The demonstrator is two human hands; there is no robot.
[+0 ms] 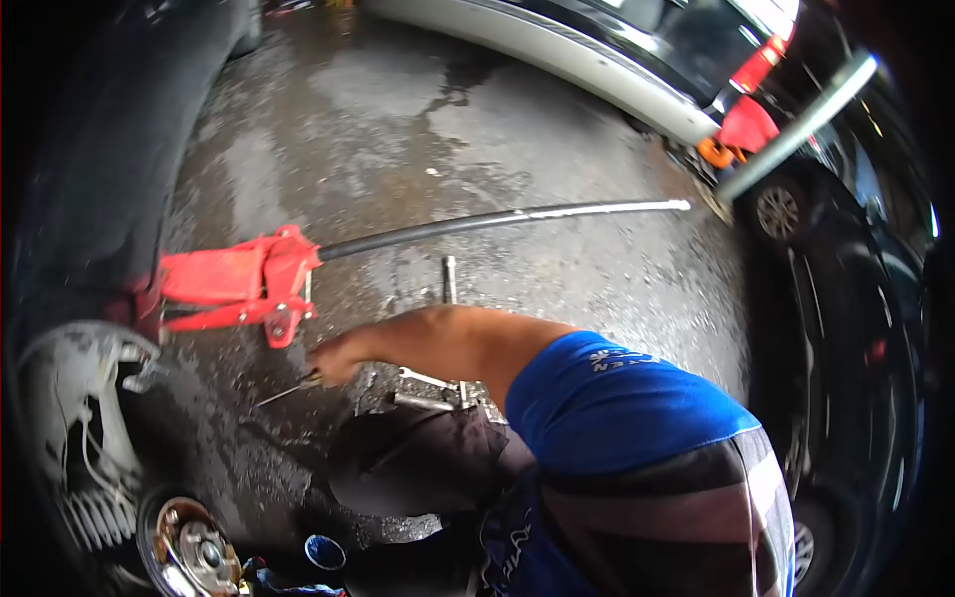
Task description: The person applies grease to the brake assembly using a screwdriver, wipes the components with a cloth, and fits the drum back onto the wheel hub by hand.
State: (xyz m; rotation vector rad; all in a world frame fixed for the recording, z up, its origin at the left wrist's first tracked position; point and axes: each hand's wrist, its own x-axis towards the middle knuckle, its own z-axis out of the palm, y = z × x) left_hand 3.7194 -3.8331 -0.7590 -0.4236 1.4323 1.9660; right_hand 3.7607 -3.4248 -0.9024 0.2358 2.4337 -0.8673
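Right hand (333, 358) clenched on thin rod (284, 392); left hand unseen. Jack handle (497, 219) just beyond: a knock may unsettle the red jack (239, 284).

**Blue jersey, banded panel**

A short bright-blue sleeve (617, 398) at centre right carries small white lettering (619, 358). Below it, lower right, lies dark cloth (676, 517) with grey bands, perhaps the same shirt's side. Forearm (438, 338) and hand (333, 358) are uncovered.
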